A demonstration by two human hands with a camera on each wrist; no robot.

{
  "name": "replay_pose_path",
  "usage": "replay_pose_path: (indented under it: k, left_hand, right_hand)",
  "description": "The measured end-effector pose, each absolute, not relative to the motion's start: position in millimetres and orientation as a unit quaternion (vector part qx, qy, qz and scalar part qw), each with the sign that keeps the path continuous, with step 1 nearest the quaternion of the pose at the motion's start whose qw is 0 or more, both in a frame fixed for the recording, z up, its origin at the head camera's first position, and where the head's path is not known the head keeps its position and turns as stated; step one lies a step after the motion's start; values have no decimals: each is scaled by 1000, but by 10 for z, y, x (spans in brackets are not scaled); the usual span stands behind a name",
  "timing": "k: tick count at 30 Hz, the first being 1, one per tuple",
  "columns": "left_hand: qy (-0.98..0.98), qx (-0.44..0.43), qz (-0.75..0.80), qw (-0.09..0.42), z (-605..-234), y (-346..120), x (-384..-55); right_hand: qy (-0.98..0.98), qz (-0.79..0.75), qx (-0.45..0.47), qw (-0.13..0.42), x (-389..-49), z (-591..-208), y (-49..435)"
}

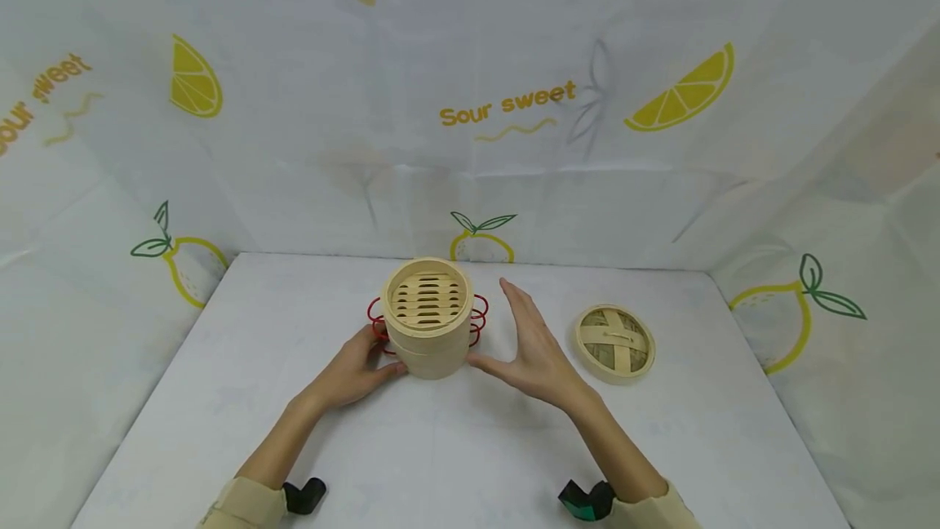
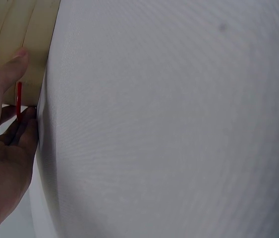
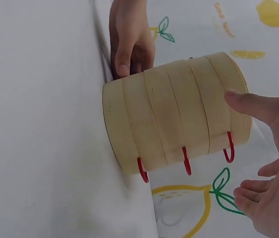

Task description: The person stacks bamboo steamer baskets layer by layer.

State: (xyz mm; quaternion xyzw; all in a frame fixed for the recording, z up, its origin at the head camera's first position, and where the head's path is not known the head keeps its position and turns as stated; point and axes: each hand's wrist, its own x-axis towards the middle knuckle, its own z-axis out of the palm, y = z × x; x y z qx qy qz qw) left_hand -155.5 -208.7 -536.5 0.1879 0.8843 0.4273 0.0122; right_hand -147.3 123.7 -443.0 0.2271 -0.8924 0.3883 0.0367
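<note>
A round stack of bamboo steamer baskets (image 1: 433, 353) stands on the white table, its slatted top tier uncovered. Red handle loops (image 3: 187, 161) stick out from both sides of it. My left hand (image 1: 356, 370) grips the lower left of the stack, thumb against the front wall and fingers by the loops. To the right of the stack is my right hand (image 1: 539, 357), its fingers spread and extended; in the right wrist view its thumb overlaps the upper tiers. The woven bamboo lid (image 1: 615, 341) lies on the table beyond that hand.
Behind the white table (image 1: 441, 464) hangs a pale cloth (image 1: 308, 88) printed with lemons and lettering, which also covers both sides. Dark straps (image 1: 304, 496) show at both sleeve cuffs.
</note>
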Motion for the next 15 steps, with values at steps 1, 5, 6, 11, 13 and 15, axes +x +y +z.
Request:
replay_pose_path:
  k: [1,5,6,11,13,15]
  left_hand:
    - [884,189,427,12,-5366,-2083,-1558]
    - [886,188,424,12,-5370,-2086,-1558]
    - [886,188,424,12,-5369,-2086,-1556]
    - [886,186,423,14,-5369,-2088,-1554]
    - [886,185,425,14,-5369,-2090,-1555]
    - [887,184,424,13,-5364,-2089,-1552]
  right_hand:
    - [-894,385,225,38,-1465,-4438,1272]
    - [-897,383,217,37,-1440,-4470,1397]
    - [-897,384,216,37,-1434,-4477,1428]
    - [-896,390,207,46,-1411,-4514,1591]
    - [-895,394,203,53,-1400,-4531,1658]
    - [-891,402,201,58,-1393,-4549,1727]
